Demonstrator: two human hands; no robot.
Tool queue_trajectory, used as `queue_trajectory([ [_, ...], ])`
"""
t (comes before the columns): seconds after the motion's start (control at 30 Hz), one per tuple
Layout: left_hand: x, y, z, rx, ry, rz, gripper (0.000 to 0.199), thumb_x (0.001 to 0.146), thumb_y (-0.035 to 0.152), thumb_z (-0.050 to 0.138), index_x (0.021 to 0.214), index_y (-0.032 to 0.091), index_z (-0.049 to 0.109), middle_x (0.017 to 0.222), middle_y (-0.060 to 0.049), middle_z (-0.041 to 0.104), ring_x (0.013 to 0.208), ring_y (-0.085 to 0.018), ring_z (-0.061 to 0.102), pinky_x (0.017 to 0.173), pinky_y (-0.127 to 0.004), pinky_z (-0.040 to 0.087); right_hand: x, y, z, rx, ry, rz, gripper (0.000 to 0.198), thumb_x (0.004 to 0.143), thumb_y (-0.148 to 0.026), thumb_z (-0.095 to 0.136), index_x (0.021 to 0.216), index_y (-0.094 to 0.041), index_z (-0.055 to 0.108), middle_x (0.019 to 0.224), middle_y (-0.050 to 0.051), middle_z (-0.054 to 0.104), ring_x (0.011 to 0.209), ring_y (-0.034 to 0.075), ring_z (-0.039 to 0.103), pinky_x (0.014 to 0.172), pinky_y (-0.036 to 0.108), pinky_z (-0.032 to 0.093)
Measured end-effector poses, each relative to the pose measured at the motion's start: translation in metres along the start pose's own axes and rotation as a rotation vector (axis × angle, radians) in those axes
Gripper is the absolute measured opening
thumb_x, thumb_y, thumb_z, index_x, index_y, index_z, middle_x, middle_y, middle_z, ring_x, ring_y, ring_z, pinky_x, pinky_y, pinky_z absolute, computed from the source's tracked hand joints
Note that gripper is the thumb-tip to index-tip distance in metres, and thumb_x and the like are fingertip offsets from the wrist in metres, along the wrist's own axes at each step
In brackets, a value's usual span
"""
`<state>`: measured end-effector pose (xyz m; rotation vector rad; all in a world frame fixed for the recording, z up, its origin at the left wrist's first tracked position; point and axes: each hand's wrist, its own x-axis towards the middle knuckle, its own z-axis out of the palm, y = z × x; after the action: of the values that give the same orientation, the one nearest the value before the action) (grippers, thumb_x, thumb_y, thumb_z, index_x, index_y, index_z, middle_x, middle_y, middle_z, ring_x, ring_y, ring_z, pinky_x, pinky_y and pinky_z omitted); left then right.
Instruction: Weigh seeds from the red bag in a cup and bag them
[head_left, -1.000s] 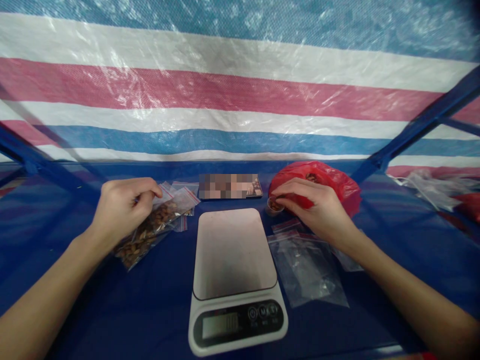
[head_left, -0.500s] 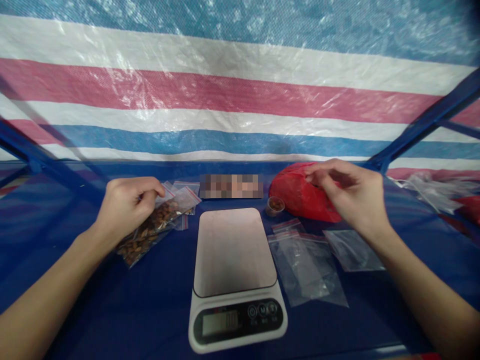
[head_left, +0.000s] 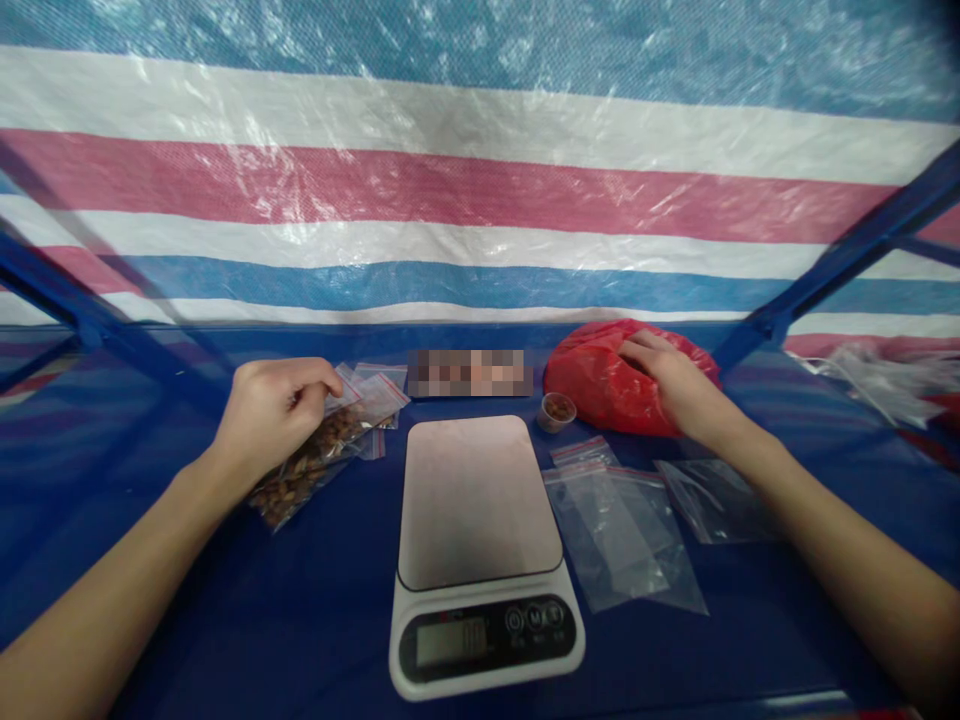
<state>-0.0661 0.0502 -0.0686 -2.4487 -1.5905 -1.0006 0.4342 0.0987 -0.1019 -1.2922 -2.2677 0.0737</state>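
My left hand is closed, thumb and fingers pinched at the top edge of a clear zip bag filled with brown nut-like pieces. More zip bags lie partly under that one. My right hand reaches into the mouth of a red plastic bag; its visible fingers are stretched out, and their tips are hidden inside. Beside the red bag stands a small clear cup holding brown pieces. Between my hands sits a kitchen scale with a bare plate; its display is dim.
Flat clear zip bags overlap right of the scale, with another clear bag beyond. Behind the scale lies a pixelated rectangular item. Blue frame bars slope along both sides before a striped sheet. Crumpled plastic lies far right.
My right hand has gone from pinching above the red bag's mouth to having its fingers down inside. My left hand stays at the nut-filled bag. The view has shifted slightly.
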Motion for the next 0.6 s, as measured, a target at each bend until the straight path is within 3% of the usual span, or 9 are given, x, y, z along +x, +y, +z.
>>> queue_trajectory([
  [0.13, -0.001, 0.000, 0.002, -0.020, 0.031, 0.021, 0.031, 0.079, 0.013, 0.047, 0.065, 0.023, 0.072, 0.063, 0.003, 0.074, 0.052, -0.015, 0.066, 0.058, -0.028, 0.045, 0.004, 0.001, -0.009, -0.034, -0.034, 0.008, 0.019, 0.091, -0.020, 0.056, 0.092, -0.024, 0.074, 0.100, 0.012, 0.072, 0.094, 0.033, 0.070, 0.086, 0.046, 0.060],
  [0.33, -0.001, -0.001, 0.003, -0.016, 0.062, 0.071, 0.032, 0.079, 0.011, 0.046, 0.064, 0.022, 0.072, 0.062, 0.002, 0.075, 0.052, -0.015, 0.068, 0.056, -0.028, 0.046, 0.002, 0.014, -0.002, -0.110, -0.006, -0.048, 0.027, 0.087, -0.017, 0.055, 0.100, -0.022, 0.078, 0.109, 0.015, 0.075, 0.105, 0.037, 0.070, 0.095, 0.051, 0.059],
  [0.47, -0.001, -0.001, 0.002, -0.022, 0.073, 0.103, 0.032, 0.079, 0.010, 0.046, 0.064, 0.022, 0.072, 0.061, 0.003, 0.074, 0.050, -0.013, 0.067, 0.055, -0.026, 0.045, 0.004, 0.005, -0.005, -0.064, 0.027, -0.006, 0.025, 0.088, -0.016, 0.054, 0.092, -0.024, 0.077, 0.101, 0.010, 0.075, 0.097, 0.031, 0.071, 0.090, 0.044, 0.059],
  [0.6, -0.001, 0.001, 0.001, -0.026, 0.051, 0.070, 0.031, 0.079, 0.010, 0.047, 0.064, 0.023, 0.072, 0.061, 0.004, 0.073, 0.050, -0.013, 0.065, 0.055, -0.027, 0.044, 0.006, -0.006, -0.007, -0.025, 0.093, 0.047, 0.024, 0.092, -0.014, 0.053, 0.088, -0.022, 0.074, 0.101, 0.012, 0.076, 0.097, 0.028, 0.071, 0.089, 0.039, 0.057],
])
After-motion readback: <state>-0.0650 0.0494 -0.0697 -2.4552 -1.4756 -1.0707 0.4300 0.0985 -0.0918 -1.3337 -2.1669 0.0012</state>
